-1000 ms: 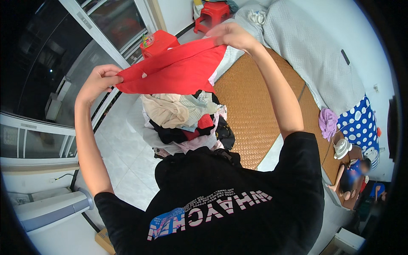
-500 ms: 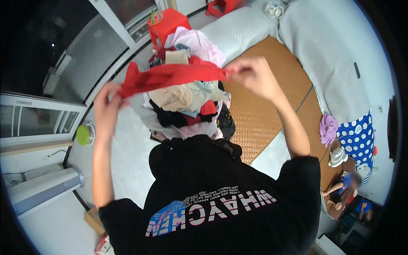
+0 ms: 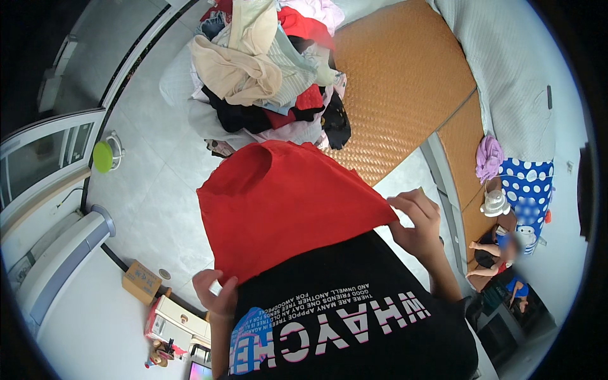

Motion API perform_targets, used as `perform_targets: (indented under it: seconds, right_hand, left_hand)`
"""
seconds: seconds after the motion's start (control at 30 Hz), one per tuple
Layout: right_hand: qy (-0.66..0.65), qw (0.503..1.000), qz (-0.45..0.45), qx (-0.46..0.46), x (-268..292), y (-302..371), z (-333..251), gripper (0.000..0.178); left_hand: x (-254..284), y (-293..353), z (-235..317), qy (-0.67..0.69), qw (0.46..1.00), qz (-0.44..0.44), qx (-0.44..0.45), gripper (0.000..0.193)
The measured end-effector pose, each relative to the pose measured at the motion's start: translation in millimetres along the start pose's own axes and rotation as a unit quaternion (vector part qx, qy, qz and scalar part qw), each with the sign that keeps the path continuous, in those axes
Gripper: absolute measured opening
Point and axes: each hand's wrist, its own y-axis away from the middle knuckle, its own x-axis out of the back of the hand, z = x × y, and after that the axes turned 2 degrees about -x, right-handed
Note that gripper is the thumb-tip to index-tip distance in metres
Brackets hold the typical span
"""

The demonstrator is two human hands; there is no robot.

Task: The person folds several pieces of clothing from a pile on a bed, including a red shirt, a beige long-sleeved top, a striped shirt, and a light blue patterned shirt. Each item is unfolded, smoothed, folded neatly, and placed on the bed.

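Head view: red fabric garment (image 3: 288, 206) spread flat against chest over black printed T-shirt (image 3: 354, 316). Left hand (image 3: 215, 292) pinches lower corner; right hand (image 3: 415, 218) pinches opposite corner. Not yet folded. Mixed laundry pile (image 3: 266, 69) on woven orange mat (image 3: 399, 82) remains unsorted.

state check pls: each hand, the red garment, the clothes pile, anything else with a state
left hand: shut on the red garment's lower edge
right hand: shut on its right corner
red garment: spread flat against the chest
clothes pile: unfolded, heaped on the bed
woven mat: laid flat, bare
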Motion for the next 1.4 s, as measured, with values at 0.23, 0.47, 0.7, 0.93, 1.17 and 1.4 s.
perform_targets:
  seconds: [0.23,0.47,0.7,0.93,1.17,1.4]
  right_hand:
    - [-0.097,0.978,-0.088,0.161,1,-2,-15,0.024]
    - [0.002,0.98,-0.141,0.138,8,-16,-22,0.032]
    - [-0.109,0.985,-0.133,-0.03,8,-24,-23,0.044]
    - [-0.162,0.965,-0.201,0.034,10,-21,13,0.033]
    - [-0.191,0.931,-0.31,0.008,8,-13,15,0.027]
    - [-0.19,0.958,-0.199,-0.077,-10,-6,-2,0.026]
  left_hand:
    - [4,-34,7,0.159,0.974,-0.163,0.017,0.028]
    - [22,-37,-16,0.029,0.993,-0.061,0.091,0.029]
    - [53,-79,-32,0.025,0.995,-0.03,0.094,0.026]
    - [29,-69,-14,0.14,0.946,-0.291,0.044,0.03]
    - [25,-64,-13,0.286,0.881,-0.332,0.179,0.032]
    - [19,-69,-25,0.174,0.942,-0.251,0.137,0.024]
